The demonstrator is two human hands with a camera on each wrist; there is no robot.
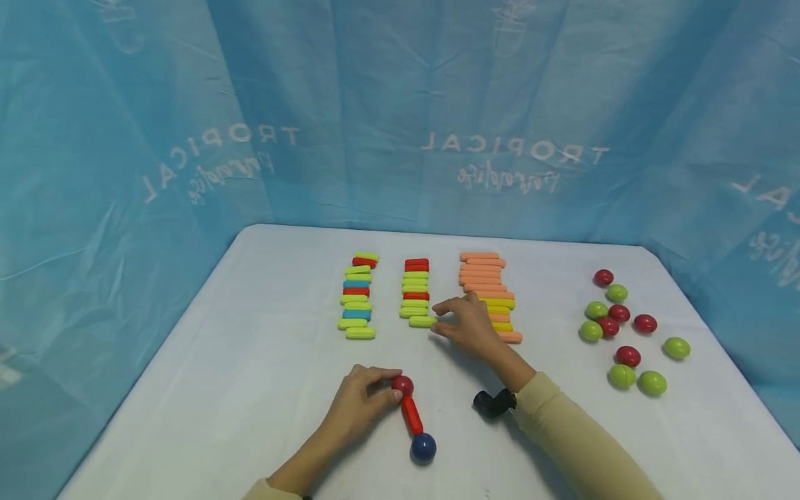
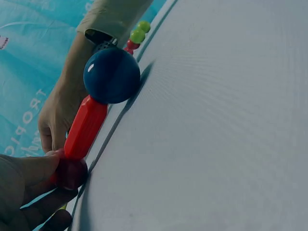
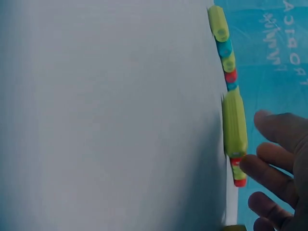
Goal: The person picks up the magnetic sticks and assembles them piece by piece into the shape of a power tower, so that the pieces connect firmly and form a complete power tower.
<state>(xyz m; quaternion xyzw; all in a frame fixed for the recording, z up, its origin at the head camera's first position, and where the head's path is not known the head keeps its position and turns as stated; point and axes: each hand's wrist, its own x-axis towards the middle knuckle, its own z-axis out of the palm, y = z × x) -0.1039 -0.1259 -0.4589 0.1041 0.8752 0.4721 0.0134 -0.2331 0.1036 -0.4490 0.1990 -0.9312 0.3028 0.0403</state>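
My left hand [image 1: 355, 405] pinches a red ball [image 1: 403, 385] between thumb and fingers, low over the white table. Joined to that ball is a short red stick [image 1: 412, 416], and a dark blue ball [image 1: 423, 448] sits at the stick's other end. The left wrist view shows the same joined piece, blue ball [image 2: 111, 75] uppermost. My right hand [image 1: 473, 328] hovers by the nearest yellow-green stick [image 1: 423, 321] of the middle column, fingers loosely bent and apart. In the right wrist view a gap separates the thumb from that stick [image 3: 235, 125]; whether a fingertip touches it, I cannot tell.
Left of the middle column [image 1: 415, 276] lies another column of mixed sticks [image 1: 357, 300]. Orange and yellow sticks [image 1: 481, 274] line up on the right, partly behind my right hand. Several red and green balls [image 1: 619, 314] are scattered at the table's right. A blue printed curtain [image 1: 400, 104] surrounds the table.
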